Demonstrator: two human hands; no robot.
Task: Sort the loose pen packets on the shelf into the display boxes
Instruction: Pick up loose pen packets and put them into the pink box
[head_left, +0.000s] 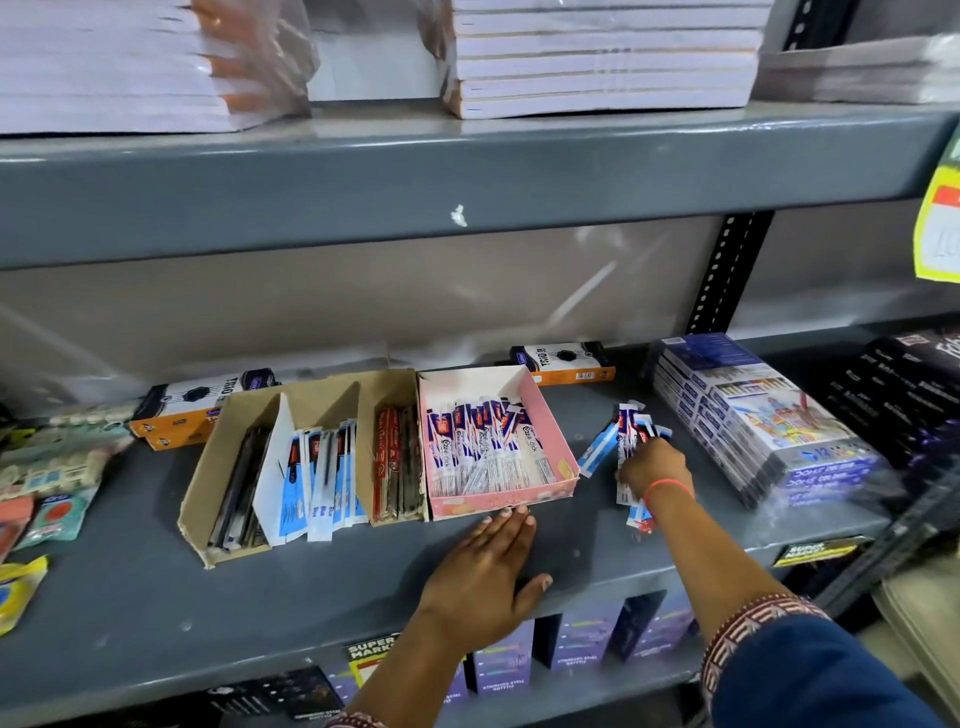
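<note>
A pink display box (558, 441) filled with white-and-blue pen packets stands mid-shelf. To its left is a brown cardboard box (208, 467) with dividers, holding dark pens, blue-and-white packets and red pens. Loose pen packets (631, 423) lie on the grey shelf (260, 597) right of the pink box. My right hand (655, 470) is closed around a bunch of these packets. One light blue packet (597, 449) lies loose between that hand and the pink box. My left hand (485, 574) rests flat on the shelf, fingertips touching the pink box's front edge.
A stack of blue colour-set boxes (758, 421) stands close to the right of the loose packets. Orange-and-black boxes (563, 361) lie behind the display boxes. Eraser packs (52, 467) crowd the left end. Notebooks (597, 57) fill the shelf above.
</note>
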